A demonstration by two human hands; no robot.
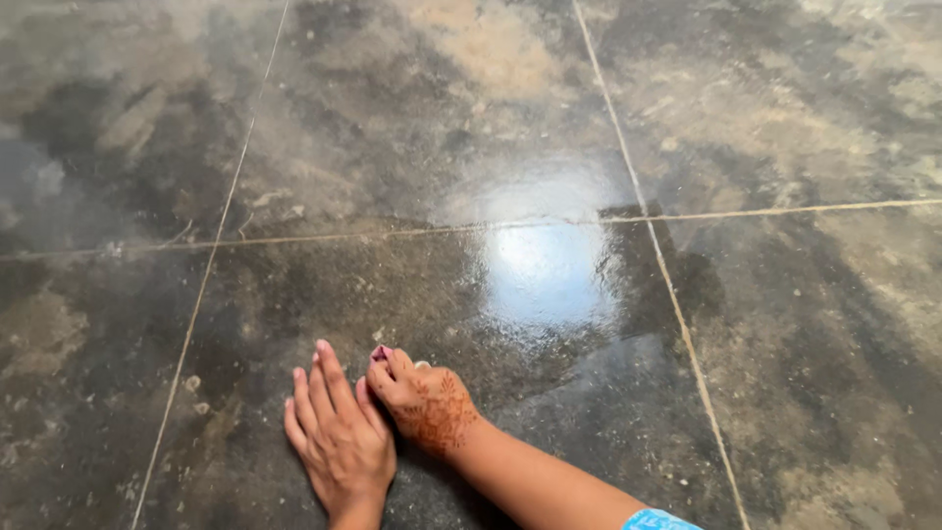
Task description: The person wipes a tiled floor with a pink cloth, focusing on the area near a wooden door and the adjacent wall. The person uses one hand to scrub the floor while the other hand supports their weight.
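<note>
A small pink object [381, 352] sits low in the frame, a little left of centre, pinched at the fingertips of the right hand [424, 402]. Only its tip shows, so whether it is a cloth scrap, a sponge or something else is too small to tell. The right hand is curled closed around it, fingers bent and pressed down toward the floor [746, 324], which suggests the object is being held against the surface rather than lifted from it. Reddish-brown henna patterns cover the back of this hand, and its forearm runs down to the lower right, ending at a blue sleeve edge [659, 520].

Just beside it, touching or nearly touching, the left hand [339, 437] lies flat and open on the floor, fingers together and pointing to the upper part of the frame. It grips nothing; its spread palm looks like a brace carrying the person's weight while leaning forward.

The floor is dark mottled stone tile with thin pale joint lines [643, 218] crossing right of centre. A bright wet-looking glare [549, 265] lies above the hands near the middle. Pale specks and crumbs [193, 385] dot the tile to the left of the hands.
</note>
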